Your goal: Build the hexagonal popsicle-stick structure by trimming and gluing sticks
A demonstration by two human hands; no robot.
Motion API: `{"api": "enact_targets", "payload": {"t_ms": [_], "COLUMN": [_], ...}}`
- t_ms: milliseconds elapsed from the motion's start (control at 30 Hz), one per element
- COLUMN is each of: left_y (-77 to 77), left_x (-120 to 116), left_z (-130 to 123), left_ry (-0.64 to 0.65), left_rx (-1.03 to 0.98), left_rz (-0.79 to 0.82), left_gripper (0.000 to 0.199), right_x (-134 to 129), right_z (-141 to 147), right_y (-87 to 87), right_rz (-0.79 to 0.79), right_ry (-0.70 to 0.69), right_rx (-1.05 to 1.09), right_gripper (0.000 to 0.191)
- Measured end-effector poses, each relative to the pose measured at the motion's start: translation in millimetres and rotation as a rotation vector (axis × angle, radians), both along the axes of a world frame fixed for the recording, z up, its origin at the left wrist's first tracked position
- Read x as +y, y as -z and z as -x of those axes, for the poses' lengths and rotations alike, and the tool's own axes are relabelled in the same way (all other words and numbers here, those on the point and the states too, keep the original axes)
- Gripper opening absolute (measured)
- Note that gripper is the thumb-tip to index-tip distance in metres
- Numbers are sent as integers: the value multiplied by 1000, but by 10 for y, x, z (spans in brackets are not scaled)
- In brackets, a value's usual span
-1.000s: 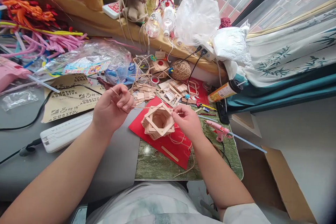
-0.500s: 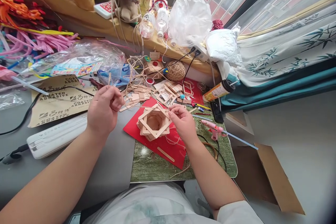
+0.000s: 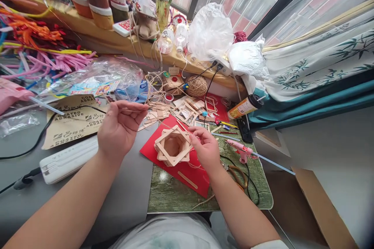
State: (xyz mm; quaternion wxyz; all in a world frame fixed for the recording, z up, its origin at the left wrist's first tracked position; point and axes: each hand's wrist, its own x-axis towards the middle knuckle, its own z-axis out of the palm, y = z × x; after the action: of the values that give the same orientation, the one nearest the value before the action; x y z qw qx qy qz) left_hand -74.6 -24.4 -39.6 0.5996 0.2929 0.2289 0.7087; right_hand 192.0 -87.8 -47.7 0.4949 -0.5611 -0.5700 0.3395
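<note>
A stacked wooden-stick frame [image 3: 172,146], many-cornered with a round hollow in its middle, sits on a red sheet [image 3: 154,142]. My right hand [image 3: 206,148] is pinched on a thin twine at the frame's right upper corner. From there the twine [image 3: 166,124] runs up and left toward my left hand [image 3: 122,126]. That hand is raised left of the frame, palm turned up, fingers stretched out, with the twine's end near its fingertips. A single wooden stick [image 3: 187,180] lies on the red sheet below the frame.
Loose sticks [image 3: 187,105] and a twine ball [image 3: 196,85] lie behind the frame. A pink glue gun [image 3: 241,149], scissors [image 3: 236,175] and a drink cup [image 3: 245,107] are on the right. At left are a white power strip [image 3: 68,159] and an abrasive-paper sheet [image 3: 70,124].
My left hand has opened from a closed grip, its fingers now stretched toward the right. My right hand stays pinched by the frame. The whole view has shifted slightly.
</note>
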Motion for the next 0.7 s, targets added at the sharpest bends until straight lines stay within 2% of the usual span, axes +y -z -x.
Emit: {"api": "enact_targets", "payload": {"t_ms": [100, 200, 300, 400, 600, 700], "left_y": [31, 34, 7, -6, 55, 83], "left_x": [13, 27, 28, 6, -23, -4], "left_z": [-20, 19, 63, 53, -20, -4], "left_ry": [28, -10, -28, 9, 53, 47], "left_rx": [-30, -49, -69, -59, -38, -49], "left_rz": [26, 0, -1, 0, 5, 30], "left_gripper": [35, 33, 32, 35, 36, 36], "right_x": [-20, -37, -52, -52, 20, 84], "right_z": [28, 43, 53, 56, 12, 4], "right_y": [-13, -11, 8, 25, -50, -89], "right_rz": [-25, -12, 49, 103, 85, 98], "right_ry": [-12, 1, 23, 36, 28, -33], "right_rx": [72, 139, 187, 249, 90, 30], "right_gripper": [20, 21, 21, 21, 25, 24]}}
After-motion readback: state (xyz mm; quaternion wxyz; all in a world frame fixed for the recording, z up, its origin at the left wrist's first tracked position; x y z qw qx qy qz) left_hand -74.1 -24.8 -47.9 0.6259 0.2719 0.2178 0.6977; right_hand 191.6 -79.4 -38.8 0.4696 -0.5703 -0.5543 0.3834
